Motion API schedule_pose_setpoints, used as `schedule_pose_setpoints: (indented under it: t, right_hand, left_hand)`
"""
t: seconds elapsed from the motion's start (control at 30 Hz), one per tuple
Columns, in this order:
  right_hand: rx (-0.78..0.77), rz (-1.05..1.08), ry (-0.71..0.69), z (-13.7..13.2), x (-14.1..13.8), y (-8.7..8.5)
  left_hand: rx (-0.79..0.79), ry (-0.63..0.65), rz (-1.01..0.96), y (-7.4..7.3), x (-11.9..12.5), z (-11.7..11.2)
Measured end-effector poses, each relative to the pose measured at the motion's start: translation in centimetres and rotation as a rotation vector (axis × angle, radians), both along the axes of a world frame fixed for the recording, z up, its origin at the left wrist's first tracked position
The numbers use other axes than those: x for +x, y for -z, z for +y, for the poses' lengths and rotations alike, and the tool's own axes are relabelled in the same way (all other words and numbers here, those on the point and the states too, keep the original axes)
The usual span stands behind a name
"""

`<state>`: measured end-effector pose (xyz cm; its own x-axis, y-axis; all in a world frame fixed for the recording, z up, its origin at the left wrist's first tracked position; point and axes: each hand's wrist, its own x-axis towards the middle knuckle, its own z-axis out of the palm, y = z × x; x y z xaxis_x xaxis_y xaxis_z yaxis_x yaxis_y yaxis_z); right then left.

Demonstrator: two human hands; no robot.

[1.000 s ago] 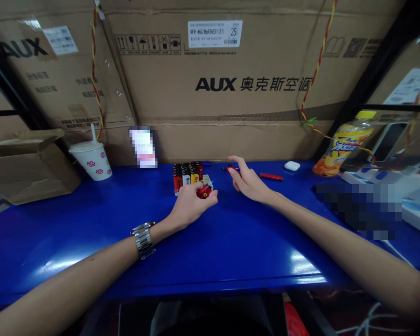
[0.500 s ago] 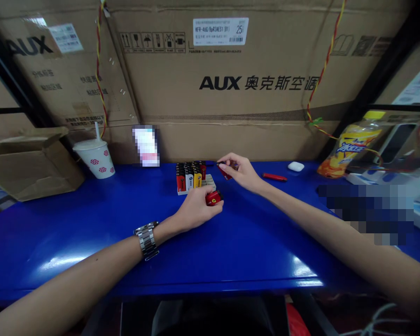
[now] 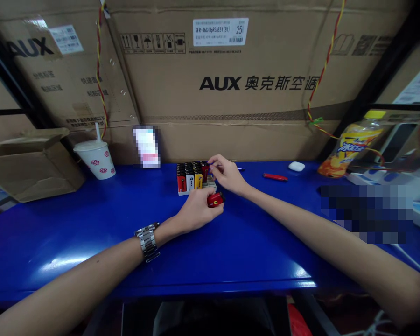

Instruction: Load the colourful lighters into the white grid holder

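A pale tray (image 3: 186,192) on the blue table holds rows of upright lighters: red, white and yellow ones at the front, dark red ones at the back right. My left hand (image 3: 196,207), closed in front of the tray, grips red lighters (image 3: 215,200) with a yellow badge; how many is hidden. My right hand (image 3: 228,173) reaches to the tray's back right corner. Its thumb and fingers pinch at the top of a dark red lighter (image 3: 205,171), partly covered by the fingers. Part of the tray's right side shows bare cells.
A loose red lighter-like stick (image 3: 275,177) lies to the right, near a white earbud case (image 3: 296,166) and a drink bottle (image 3: 352,144). Leftward stand a paper cup (image 3: 96,160), a blurred phone (image 3: 146,146) and an open carton (image 3: 31,163). Large cartons (image 3: 231,102) wall off the back.
My right hand has moved left with a dark red lighter, from beside the tray to its back right corner. My left hand stays nearly still, gripping the red lighters.
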<state>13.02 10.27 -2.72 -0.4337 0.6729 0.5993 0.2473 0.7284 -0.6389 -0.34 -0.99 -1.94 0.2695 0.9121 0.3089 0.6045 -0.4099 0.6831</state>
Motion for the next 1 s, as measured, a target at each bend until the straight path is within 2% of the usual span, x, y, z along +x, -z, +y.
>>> schedule_pose_setpoints:
  t: [0.2, 0.4, 0.53, 0.73, 0.83, 0.93, 1.0]
  right_hand:
    - [0.113, -0.122, -0.022, -0.6, 0.1, -0.6]
    - [0.123, -0.135, 0.080, -0.9, 0.0, -0.6]
    - [0.091, -0.061, 0.112, -1.7, 0.0, -1.0]
    - [-0.018, -0.064, 0.014, -2.1, -0.3, -1.0]
    - [0.111, -0.160, -0.047, -1.9, 0.4, -1.3]
    - [0.314, -0.420, -0.205, -1.7, 1.7, -1.6]
    - [0.379, -0.554, -0.283, -1.8, 2.5, -1.6]
  left_hand:
    - [0.015, 0.010, -0.004, 0.1, 0.0, 0.0]
    - [0.011, 0.005, -0.011, -0.2, 0.1, -0.1]
    - [-0.008, -0.025, -0.036, -0.3, 0.1, -0.1]
    - [0.014, -0.009, -0.049, -0.2, 0.1, -0.1]
    - [0.032, 0.012, -0.032, 0.0, 0.1, -0.1]
    - [0.054, 0.046, 0.000, 0.1, 0.0, -0.1]
    - [0.068, 0.062, 0.021, 0.2, 0.0, -0.2]
